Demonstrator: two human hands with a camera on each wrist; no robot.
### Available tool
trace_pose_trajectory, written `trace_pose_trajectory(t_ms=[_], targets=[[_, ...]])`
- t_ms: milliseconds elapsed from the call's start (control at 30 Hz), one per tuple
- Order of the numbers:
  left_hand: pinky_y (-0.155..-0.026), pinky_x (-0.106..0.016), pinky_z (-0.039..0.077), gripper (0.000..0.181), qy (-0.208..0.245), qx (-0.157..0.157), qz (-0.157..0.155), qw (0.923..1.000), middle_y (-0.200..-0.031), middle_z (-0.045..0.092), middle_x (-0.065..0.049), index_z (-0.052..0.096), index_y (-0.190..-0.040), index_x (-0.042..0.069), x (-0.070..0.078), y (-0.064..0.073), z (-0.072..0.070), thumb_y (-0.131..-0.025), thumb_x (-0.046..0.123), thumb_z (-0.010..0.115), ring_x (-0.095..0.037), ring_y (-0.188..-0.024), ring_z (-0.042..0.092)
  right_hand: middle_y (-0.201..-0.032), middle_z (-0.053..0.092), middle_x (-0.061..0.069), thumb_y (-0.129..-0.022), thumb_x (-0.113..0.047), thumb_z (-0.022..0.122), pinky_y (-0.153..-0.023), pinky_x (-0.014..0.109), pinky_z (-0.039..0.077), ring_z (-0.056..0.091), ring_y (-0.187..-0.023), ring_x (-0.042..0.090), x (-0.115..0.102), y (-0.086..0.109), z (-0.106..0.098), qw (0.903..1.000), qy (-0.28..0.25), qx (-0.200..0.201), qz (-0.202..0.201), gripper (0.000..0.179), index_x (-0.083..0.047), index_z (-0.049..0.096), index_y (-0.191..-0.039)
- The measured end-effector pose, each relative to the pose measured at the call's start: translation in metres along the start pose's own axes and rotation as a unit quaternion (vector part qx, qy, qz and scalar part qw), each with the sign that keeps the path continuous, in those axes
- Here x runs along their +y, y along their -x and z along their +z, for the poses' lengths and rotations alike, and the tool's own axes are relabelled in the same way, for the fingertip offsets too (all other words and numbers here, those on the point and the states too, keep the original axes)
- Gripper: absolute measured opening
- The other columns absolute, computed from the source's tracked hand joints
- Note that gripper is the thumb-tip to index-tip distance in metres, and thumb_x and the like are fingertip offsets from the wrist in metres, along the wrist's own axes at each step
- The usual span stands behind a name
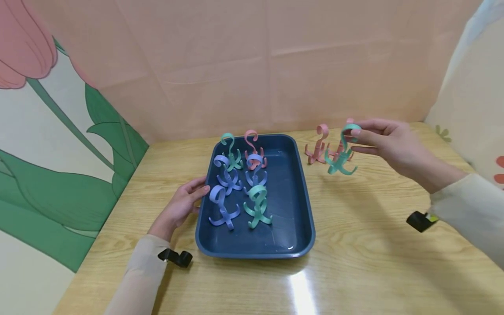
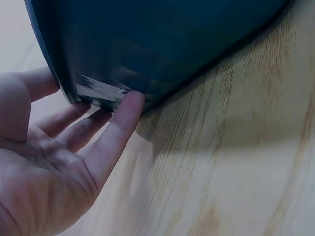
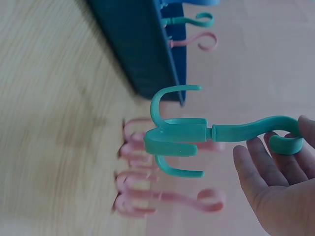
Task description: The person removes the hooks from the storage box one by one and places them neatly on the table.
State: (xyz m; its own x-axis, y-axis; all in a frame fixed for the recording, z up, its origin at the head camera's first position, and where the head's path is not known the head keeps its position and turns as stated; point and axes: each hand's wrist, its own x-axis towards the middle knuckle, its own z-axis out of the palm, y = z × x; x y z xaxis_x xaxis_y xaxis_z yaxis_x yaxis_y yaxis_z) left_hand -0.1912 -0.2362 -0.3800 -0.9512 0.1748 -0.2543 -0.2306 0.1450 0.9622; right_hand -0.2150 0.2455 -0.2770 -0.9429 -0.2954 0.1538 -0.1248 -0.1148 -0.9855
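Observation:
My right hand (image 1: 387, 142) pinches the curved top of a green swivel hook hanger (image 1: 340, 162), lifted above the table with its prongs down. Just behind it on the table stand two pink hook hangers (image 1: 317, 148), one partly hidden. On the left, my left hand (image 1: 185, 203) holds the side of a blue tray (image 1: 283, 251), thumb at the rim and fingers against the outer wall. Standing in the tray's left half are several hangers: a pink hanger (image 1: 252, 139), purple hangers (image 1: 223, 213) and green hangers (image 1: 257, 214).
The wooden table (image 1: 354, 258) runs up to a pink cloth backdrop (image 1: 220, 65). A panel with painted flowers (image 1: 47, 183) borders the left, and a pale panel (image 1: 472, 109) borders the right. A black wrist camera (image 1: 420, 221) sits on each sleeve.

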Motion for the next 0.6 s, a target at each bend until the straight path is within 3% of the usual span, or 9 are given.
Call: trace_pose_trajectory(t_ms=[300, 600], targets=[[-0.077, -0.047, 0.051, 0.048, -0.004, -0.004, -0.001, 1.0, -0.136, 0.047, -0.005, 0.042, -0.14, 0.02, 0.002, 0.002, 0.0, -0.095, 0.03, 0.054, -0.027, -0.116, 0.051, -0.108, 0.067, 0.006, -0.09, -0.006, 0.059, -0.08, 0.03, 0.049, 0.063, -0.099, 0.015, 0.008, 0.013, -0.039, 0.9981, 0.05, 0.033, 0.011, 0.033, 0.007, 0.056, -0.12], [-0.075, -0.047, 0.052, 0.049, 0.002, -0.009, 0.013, 0.9999, -0.135, 0.047, -0.009, 0.042, -0.139, 0.016, 0.001, 0.002, 0.001, -0.094, 0.029, 0.056, -0.027, -0.114, 0.052, -0.108, 0.067, 0.001, -0.088, -0.009, 0.062, -0.075, 0.025, 0.051, 0.064, -0.097, 0.011, 0.019, 0.014, -0.076, 0.9951, 0.045, 0.078, 0.042, 0.034, 0.002, 0.058, -0.12]])
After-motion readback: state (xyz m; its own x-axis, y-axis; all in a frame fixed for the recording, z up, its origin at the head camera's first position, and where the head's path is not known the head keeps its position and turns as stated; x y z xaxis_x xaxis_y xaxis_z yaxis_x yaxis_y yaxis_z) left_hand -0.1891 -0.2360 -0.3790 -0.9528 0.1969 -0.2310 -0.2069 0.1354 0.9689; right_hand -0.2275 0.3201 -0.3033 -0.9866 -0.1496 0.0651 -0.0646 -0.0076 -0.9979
